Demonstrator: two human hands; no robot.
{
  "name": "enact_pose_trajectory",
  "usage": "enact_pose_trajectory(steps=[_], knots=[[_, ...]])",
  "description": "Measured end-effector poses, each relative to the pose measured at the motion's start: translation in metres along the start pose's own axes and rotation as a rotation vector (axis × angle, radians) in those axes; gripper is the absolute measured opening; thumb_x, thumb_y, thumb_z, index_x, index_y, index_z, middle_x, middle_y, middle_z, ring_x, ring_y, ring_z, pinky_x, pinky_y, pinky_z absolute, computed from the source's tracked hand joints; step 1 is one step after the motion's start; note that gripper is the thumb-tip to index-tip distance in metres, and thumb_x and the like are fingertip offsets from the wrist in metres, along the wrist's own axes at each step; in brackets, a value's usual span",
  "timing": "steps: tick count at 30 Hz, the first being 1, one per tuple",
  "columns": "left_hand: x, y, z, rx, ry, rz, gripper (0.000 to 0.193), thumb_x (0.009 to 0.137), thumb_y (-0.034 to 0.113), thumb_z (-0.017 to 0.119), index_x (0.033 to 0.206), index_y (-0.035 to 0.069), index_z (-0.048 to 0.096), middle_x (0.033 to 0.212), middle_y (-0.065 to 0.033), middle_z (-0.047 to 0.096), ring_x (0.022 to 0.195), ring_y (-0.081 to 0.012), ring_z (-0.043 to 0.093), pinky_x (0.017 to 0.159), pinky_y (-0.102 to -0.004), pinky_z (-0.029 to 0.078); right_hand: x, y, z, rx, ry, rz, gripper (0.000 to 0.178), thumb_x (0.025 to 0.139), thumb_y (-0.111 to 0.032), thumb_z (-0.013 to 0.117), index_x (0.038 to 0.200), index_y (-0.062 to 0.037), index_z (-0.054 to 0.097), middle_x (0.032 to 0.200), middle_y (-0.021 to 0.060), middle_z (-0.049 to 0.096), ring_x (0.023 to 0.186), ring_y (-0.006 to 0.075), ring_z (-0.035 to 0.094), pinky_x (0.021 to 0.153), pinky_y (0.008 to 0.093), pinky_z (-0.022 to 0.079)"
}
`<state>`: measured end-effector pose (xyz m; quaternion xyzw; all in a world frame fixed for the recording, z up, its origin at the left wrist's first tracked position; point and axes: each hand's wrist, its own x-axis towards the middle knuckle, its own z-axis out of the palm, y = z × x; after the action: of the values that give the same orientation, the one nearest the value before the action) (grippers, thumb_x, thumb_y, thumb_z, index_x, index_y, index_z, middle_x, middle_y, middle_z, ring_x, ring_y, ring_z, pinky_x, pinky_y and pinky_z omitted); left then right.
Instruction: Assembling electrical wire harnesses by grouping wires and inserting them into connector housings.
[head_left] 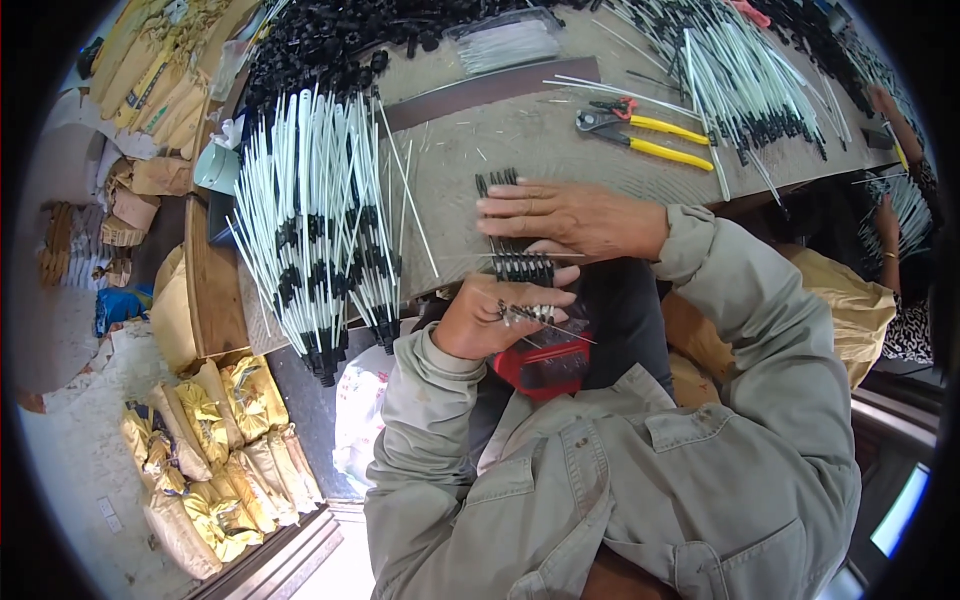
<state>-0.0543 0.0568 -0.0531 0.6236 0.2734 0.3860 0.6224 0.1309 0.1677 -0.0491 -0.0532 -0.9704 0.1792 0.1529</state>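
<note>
While both forearms reach forward in grey sleeves (760, 290), the left hand (485, 315) is closed about a bundle of black ribbed pieces (522, 268); its fingers are bent around the lower part, and thin sticks and pale ends stick out beneath them at varied angles; the right hand (570, 218) is held palm down, fingers straight and close together, laid across the upper part of the same bundle; whether its thumb presses from below cannot be told. The bundle is located at the near edge of the tabletop (450, 155), in front of the person's body and above the lap; a red item (540, 370) lies in the lap, just below the left hand.

To the left of the hands, a large stack of white sticks (305, 200) with black fittings overhangs the near edge; one loose stick (408, 188) lies beside it; pliers (668, 152) with yellow handles lie beyond the right hand, apart from it; a second heap of white sticks (740, 85) lies past the pliers; a clear tray (508, 42) of white pieces and a pile of black parts (300, 50) occupy the far side.
</note>
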Motion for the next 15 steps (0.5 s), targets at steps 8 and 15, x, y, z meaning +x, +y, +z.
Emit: enact_pose_trajectory(steps=[8,15], knots=[[-0.021,-0.028,0.025,0.119,0.184,0.130,0.037,0.069,-0.009,0.061,0.104,0.003,0.063,0.117,-0.0164,0.057,0.107,-0.0241,0.056,0.092,-0.0301,0.044,0.003,0.001,0.011,-0.010,0.055,-0.027,0.051,0.085,-0.027,0.056,0.130,-0.0089,0.039,0.133,0.0114,0.041,0.126,0.0257,0.035,0.106,0.0393,0.027],[-0.025,0.009,0.017,0.174,0.063,-0.077,0.057,0.073,0.008,0.068,0.124,-0.005,0.046,0.123,-0.0148,0.053,0.112,-0.0195,0.051,0.096,-0.0299,0.036,0.001,0.000,0.010,0.064,0.198,0.049,0.051,0.088,-0.030,0.052,0.132,-0.0093,0.036,0.122,0.0123,0.052,0.112,0.0307,0.048,0.096,0.0386,0.038]])
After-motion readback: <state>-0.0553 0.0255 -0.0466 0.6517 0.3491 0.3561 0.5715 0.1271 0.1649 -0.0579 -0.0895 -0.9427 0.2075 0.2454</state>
